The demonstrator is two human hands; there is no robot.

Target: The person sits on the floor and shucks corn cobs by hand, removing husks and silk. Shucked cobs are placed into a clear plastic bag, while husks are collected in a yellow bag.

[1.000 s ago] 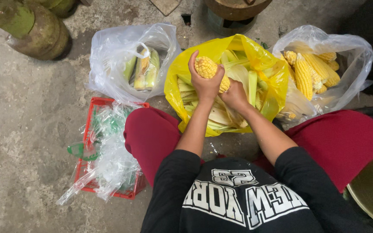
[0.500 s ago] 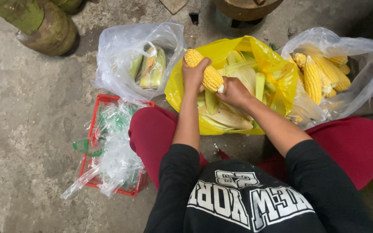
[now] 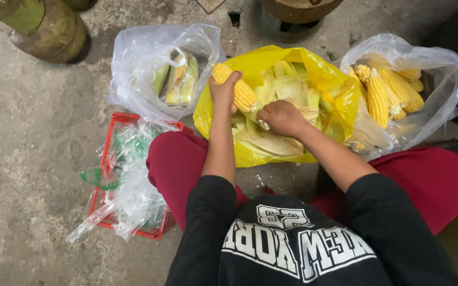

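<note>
My left hand (image 3: 223, 92) grips a peeled yellow corn cob (image 3: 235, 86) over the open yellow bag (image 3: 328, 79) full of pale green husks. My right hand (image 3: 282, 117) is closed at the cob's lower end, over the husks, and seems to pinch the stem. A clear bag (image 3: 139, 58) at the left holds several unhusked cobs. Another clear bag (image 3: 441, 69) at the right holds several peeled yellow cobs (image 3: 380, 95). I am crouched with red trousers and a black shirt, knees either side of the yellow bag.
A red plastic basket (image 3: 102, 182) stuffed with crumpled clear bags lies by my left knee on the concrete floor. A green cylinder (image 3: 43, 26) stands at the top left. A round brown vessel (image 3: 298, 10) sits beyond the yellow bag.
The cob has moved left and tilted, from above the bag's middle towards its left rim. My right hand has slid down to the cob's lower end.
</note>
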